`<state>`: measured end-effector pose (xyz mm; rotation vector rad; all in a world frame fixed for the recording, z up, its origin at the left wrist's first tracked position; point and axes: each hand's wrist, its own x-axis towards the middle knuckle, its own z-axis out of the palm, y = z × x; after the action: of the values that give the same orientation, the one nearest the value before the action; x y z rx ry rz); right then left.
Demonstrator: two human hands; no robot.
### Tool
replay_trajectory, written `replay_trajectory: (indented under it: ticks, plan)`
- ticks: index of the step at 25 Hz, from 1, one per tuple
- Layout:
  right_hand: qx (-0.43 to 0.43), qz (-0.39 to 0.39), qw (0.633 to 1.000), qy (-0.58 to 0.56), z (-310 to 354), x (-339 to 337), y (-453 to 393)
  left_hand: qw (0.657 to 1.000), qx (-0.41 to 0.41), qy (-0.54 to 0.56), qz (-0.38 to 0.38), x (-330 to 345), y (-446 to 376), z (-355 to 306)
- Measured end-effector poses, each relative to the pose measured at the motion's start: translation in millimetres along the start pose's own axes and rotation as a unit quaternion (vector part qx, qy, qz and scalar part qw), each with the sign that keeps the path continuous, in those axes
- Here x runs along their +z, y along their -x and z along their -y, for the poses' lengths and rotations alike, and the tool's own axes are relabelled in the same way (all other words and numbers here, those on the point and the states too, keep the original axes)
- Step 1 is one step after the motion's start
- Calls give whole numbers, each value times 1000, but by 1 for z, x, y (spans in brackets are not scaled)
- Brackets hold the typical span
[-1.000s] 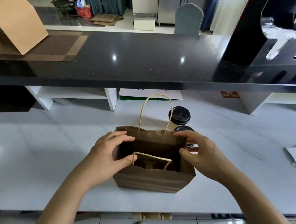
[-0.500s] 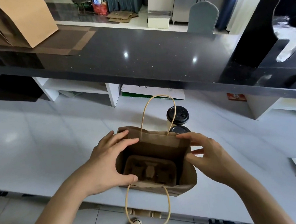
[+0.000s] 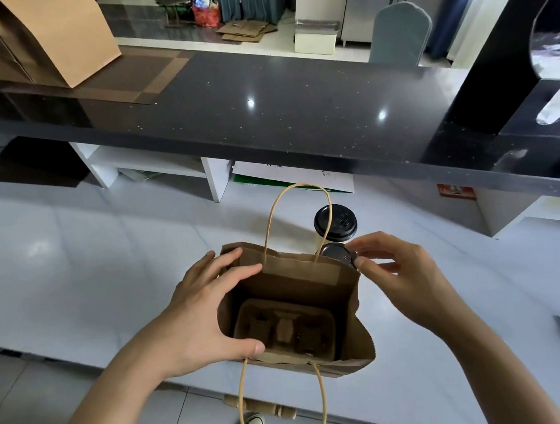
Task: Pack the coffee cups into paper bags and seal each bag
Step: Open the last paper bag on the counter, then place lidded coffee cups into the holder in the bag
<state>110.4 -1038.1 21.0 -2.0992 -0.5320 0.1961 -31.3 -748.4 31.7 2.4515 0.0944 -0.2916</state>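
From the head view, I have the paper bag [image 3: 291, 310] standing at the near edge of the white counter [image 3: 105, 262]. My left hand [image 3: 203, 318] grips its left wall, fingers over the rim and thumb at the near edge, so the mouth holds open. A pulp cup tray [image 3: 283, 327] sits at the bottom. My right hand [image 3: 397, 275] has fingers loosely spread, empty, beside the nearer coffee cup [image 3: 339, 255]; a second cup [image 3: 336, 222] stands just behind it.
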Motion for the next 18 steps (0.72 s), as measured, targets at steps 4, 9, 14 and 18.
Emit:
replay_trajectory:
  ticks: [4, 9, 14, 18]
  plan:
    - [13, 3, 988, 153, -24, 5, -23, 1000, -1, 3, -7, 3, 4, 0]
    - [50, 120, 941, 312, -39, 22, -34, 1000, -3, 7, -19, 3, 10, 2]
    - [56, 116, 926, 355, -43, 36, -32, 999, -4, 18, -28, 5, 14, 4]
    - [69, 107, 936, 328, -42, 37, -32, 999, 7, 20, -32, 6, 11, 5]
